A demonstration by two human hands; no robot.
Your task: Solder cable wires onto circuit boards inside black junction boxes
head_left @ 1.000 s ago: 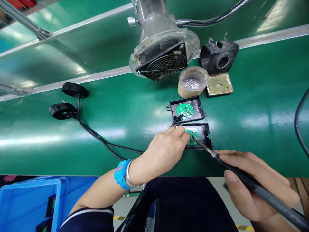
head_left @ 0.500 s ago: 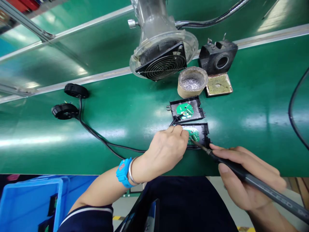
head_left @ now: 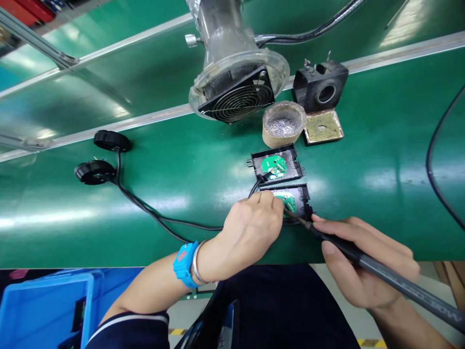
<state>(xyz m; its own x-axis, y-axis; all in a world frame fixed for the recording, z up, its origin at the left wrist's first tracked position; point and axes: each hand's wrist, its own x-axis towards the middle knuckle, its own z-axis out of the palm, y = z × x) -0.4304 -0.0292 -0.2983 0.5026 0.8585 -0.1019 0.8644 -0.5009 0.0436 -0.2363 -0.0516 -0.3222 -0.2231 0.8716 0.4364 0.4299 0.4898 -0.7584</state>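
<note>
My right hand (head_left: 366,261) grips a soldering iron (head_left: 348,249) like a pen. Its tip reaches the green circuit board (head_left: 289,199) in the nearer black plastic case (head_left: 302,194). Closed fingers of my left hand (head_left: 254,220) rest at that board's left side; what they pinch is hidden under the hand. Just behind lies a second black case (head_left: 293,167) holding another green board (head_left: 271,164), with a black cable (head_left: 256,185) running into it. Two black cables (head_left: 145,208) lead left from under my left wrist to two round black parts (head_left: 95,172).
Behind the cases stand a round pot of solder bits (head_left: 267,138), a yellowish sponge in a tray (head_left: 323,127) and a black iron holder (head_left: 308,94). A fume extractor (head_left: 221,63) with a fan grille hangs above. Blue bins (head_left: 47,286) sit below the table edge at left.
The whole view has shifted slightly, so things sit a little further left. My hands keep nearly the same pose, with the iron's tip still at the nearer board.
</note>
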